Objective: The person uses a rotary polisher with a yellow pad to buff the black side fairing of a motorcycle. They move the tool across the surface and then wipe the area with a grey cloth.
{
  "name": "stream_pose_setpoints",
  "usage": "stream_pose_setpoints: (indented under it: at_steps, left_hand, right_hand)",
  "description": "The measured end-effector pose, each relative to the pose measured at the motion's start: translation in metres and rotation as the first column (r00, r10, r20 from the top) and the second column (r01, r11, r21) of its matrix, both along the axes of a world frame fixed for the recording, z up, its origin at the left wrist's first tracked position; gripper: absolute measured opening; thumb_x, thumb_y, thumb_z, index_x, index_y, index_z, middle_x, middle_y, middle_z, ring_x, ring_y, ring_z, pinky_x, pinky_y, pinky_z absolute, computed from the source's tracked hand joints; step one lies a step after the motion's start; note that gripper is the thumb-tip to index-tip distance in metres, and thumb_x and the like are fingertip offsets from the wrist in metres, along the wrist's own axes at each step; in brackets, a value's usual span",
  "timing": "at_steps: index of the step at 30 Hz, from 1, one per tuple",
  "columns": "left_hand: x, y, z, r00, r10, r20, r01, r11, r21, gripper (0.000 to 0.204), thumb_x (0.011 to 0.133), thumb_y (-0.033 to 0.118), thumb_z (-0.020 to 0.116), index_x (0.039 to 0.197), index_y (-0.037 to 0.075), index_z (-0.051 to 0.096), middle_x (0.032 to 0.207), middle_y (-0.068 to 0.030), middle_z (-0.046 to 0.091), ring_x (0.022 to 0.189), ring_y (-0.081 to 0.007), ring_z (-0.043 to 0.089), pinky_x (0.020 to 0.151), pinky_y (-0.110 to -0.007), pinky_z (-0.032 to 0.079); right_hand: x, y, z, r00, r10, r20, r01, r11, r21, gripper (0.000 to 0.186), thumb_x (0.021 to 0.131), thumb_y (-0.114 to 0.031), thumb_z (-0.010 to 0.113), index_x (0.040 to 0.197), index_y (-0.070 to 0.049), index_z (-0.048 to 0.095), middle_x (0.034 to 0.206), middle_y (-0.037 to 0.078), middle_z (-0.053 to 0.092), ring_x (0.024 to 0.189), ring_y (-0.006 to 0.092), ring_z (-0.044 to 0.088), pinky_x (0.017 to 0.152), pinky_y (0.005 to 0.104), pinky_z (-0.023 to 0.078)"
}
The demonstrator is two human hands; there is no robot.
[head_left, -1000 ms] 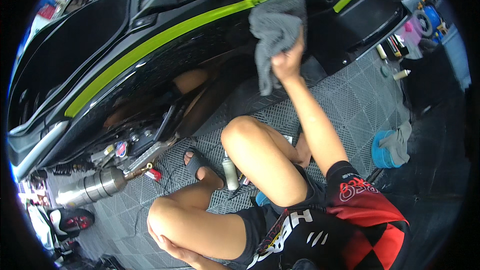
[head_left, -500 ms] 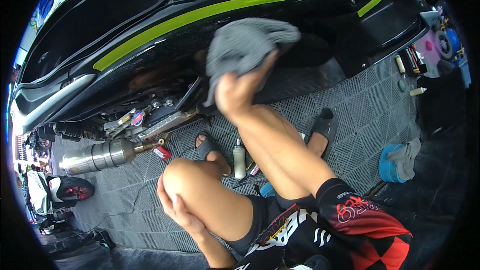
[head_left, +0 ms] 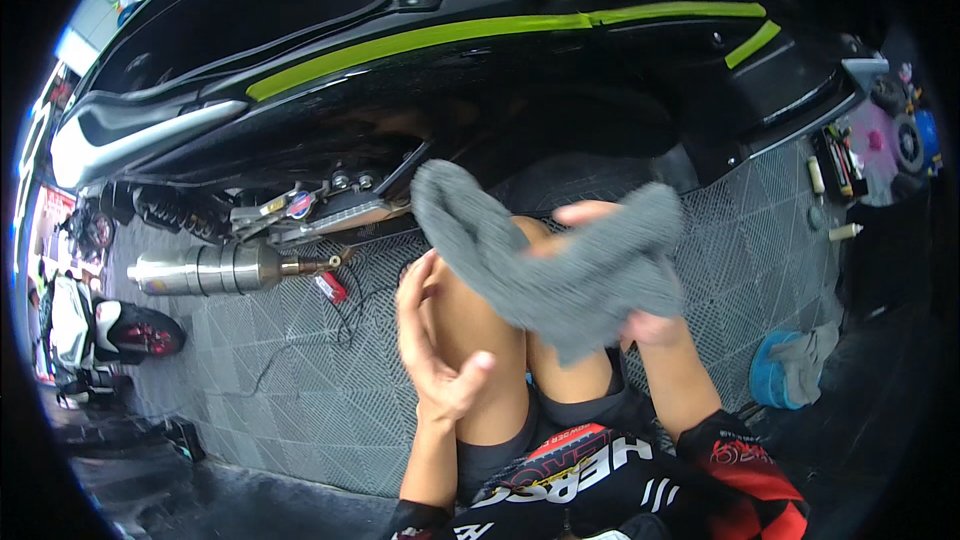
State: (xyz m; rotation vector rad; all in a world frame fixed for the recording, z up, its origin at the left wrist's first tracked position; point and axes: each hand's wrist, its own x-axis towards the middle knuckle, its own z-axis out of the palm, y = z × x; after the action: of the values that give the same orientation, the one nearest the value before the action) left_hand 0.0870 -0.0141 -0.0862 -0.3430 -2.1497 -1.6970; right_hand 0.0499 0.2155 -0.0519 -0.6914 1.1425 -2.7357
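Note:
A grey cloth (head_left: pixel 555 285), blurred by motion, hangs bunched in my right hand (head_left: pixel 652 328) above my knees. Parts of the fingers on that hand show past the cloth's edges; the rest is hidden behind it. My left hand (head_left: pixel 440 370) is by my left knee, palm partly up, its fingers apart and nothing in it. Beyond the cloth stands the glossy black side panel (head_left: pixel 400 115) of a scooter, with a strip of yellow-green tape (head_left: pixel 420 45) along its upper part. A shorter tape piece (head_left: pixel 752 45) sticks on at the right. Neither hand touches the panel.
A metal exhaust muffler (head_left: pixel 205 270) juts out at the left, near a red object (head_left: pixel 330 287) and a cable on the grey tiled floor (head_left: pixel 240 380). A parked motorcycle's wheel (head_left: pixel 145 332) is farther left. At right are a blue tub (head_left: pixel 775 370) with a grey cloth and small bottles (head_left: pixel 845 232).
My right hand has drawn the cloth back from the black panel toward my knees. My left hand has lifted from around the left knee and moved right, its fingers spread. The view has shifted.

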Motion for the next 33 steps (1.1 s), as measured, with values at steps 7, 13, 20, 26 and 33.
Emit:
stream_pose_setpoints:
  at_steps: [7, 13, 20, 26, 33]
  left_hand:
    - [0.025, 0.018, 0.027, 0.805, -0.569, 0.169, 0.325, 0.661, 0.676, 0.092, 0.071, 0.019, 0.088, 0.147, -0.004, 0.043, 0.137, -0.0187, 0.059, 0.123, -0.0286, 0.061, 0.109, -0.042, 0.046]
    - [0.028, -0.033, 0.018, 0.825, -0.264, 0.499, -0.015, 0.874, 0.486, 0.03, 0.096, 0.012, 0.07, 0.12, -0.006, 0.066, 0.109, -0.0098, 0.073, 0.095, -0.0154, 0.068, 0.085, -0.032, 0.055]
    - [0.029, -0.072, 0.024, 0.878, 0.246, 0.411, -0.388, 0.869, 0.309, 0.021, 0.096, 0.01, 0.07, 0.114, 0.0, 0.071, 0.098, -0.0028, 0.071, 0.097, -0.0102, 0.064, 0.093, -0.029, 0.051]
    - [-0.06, -0.06, 0.206, 0.76, 0.468, -0.451, -0.248, 0.85, 0.465, 0.038, 0.101, 0.009, 0.057, 0.135, -0.007, 0.06, 0.129, -0.0222, 0.066, 0.116, -0.0297, 0.066, 0.104, -0.042, 0.051]
    - [-0.261, 0.0, 0.319, 0.215, -0.138, -0.967, -0.595, 0.767, -0.241, 0.037, 0.085, -0.004, 0.057, 0.12, 0.002, 0.065, 0.115, -0.0196, 0.067, 0.11, -0.034, 0.063, 0.099, -0.041, 0.05]
  right_hand:
    - [0.053, 0.029, 0.005, 0.956, -0.211, 0.203, 0.176, 0.968, 0.179, 0.077, 0.088, -0.038, 0.075, 0.142, 0.005, 0.042, 0.13, 0.025, 0.058, 0.121, 0.0308, 0.061, 0.106, 0.0446, 0.052]
    - [0.036, 0.031, -0.026, 0.816, -0.455, 0.357, 0.385, 0.888, 0.251, 0.04, 0.092, 0.001, 0.064, 0.129, -0.001, 0.051, 0.128, 0.02, 0.062, 0.111, 0.0273, 0.068, 0.095, 0.0407, 0.058]
    - [0.036, 0.031, -0.058, 0.864, -0.4, 0.305, 0.313, 0.902, 0.296, 0.008, 0.096, -0.001, 0.067, 0.092, 0.005, 0.067, 0.084, 0.019, 0.074, 0.074, 0.0257, 0.075, 0.069, 0.0398, 0.065]
    - [0.049, 0.034, -0.048, 0.876, -0.468, 0.115, 0.323, 0.747, 0.581, 0.021, 0.102, -0.009, 0.06, 0.093, 0.007, 0.071, 0.09, 0.017, 0.076, 0.076, 0.0201, 0.075, 0.065, 0.0286, 0.061]
    - [0.086, 0.062, -0.014, 0.851, -0.47, -0.234, 0.441, 0.399, 0.804, 0.01, 0.095, 0.0, 0.065, 0.093, 0.006, 0.073, 0.091, 0.013, 0.077, 0.077, 0.0139, 0.073, 0.063, 0.023, 0.055]
